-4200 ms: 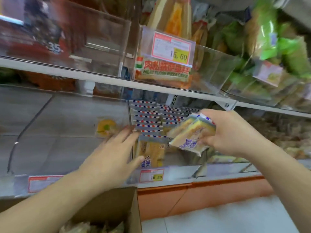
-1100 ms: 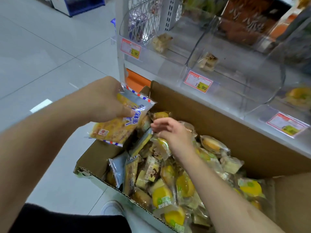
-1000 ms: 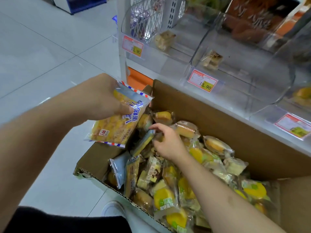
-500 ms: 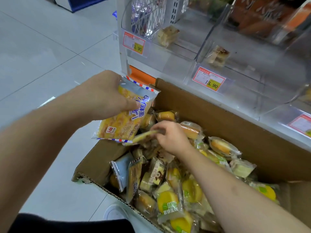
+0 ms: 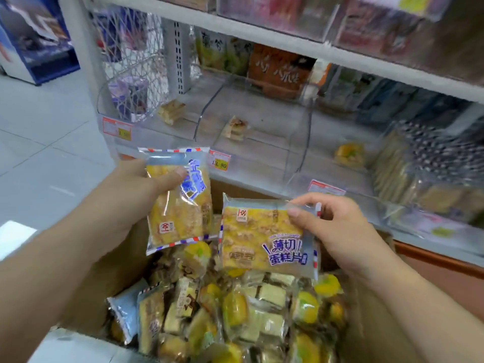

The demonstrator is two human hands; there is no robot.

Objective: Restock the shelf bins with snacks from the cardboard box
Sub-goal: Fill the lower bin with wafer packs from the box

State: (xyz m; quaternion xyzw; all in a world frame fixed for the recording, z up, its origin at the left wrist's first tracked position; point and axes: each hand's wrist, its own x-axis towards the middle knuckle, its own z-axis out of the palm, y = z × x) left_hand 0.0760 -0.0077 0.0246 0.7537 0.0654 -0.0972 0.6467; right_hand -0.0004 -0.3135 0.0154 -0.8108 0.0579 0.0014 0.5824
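Observation:
My left hand (image 5: pixel 128 195) grips a yellow cake-slice packet (image 5: pixel 180 205) with a red-and-blue striped edge, thumb across its front. My right hand (image 5: pixel 337 226) pinches a second packet of the same kind (image 5: pixel 262 239) by its upper right corner, beside the first. Both packets hang above the open cardboard box (image 5: pixel 372 334), which is heaped with several wrapped yellow and pale snacks (image 5: pixel 235 310). Behind them stand clear shelf bins (image 5: pixel 262 142), most holding a single piece. The bin at the right (image 5: pixel 403 169) holds a row of the striped packets.
Red-and-yellow price tags (image 5: pixel 219 160) line the bin fronts. An upper shelf (image 5: pixel 262 24) carries more packaged goods. A white wire basket (image 5: pixel 128 64) hangs at the shelf's left end. Grey tiled floor (image 5: pixel 39 142) spreads to the left, with a blue display unit (image 5: pixel 34 43) far back.
My right hand has come up out of the box holding a second striped packet. My left hand has lifted its packet higher. The view has swung up toward the shelf.

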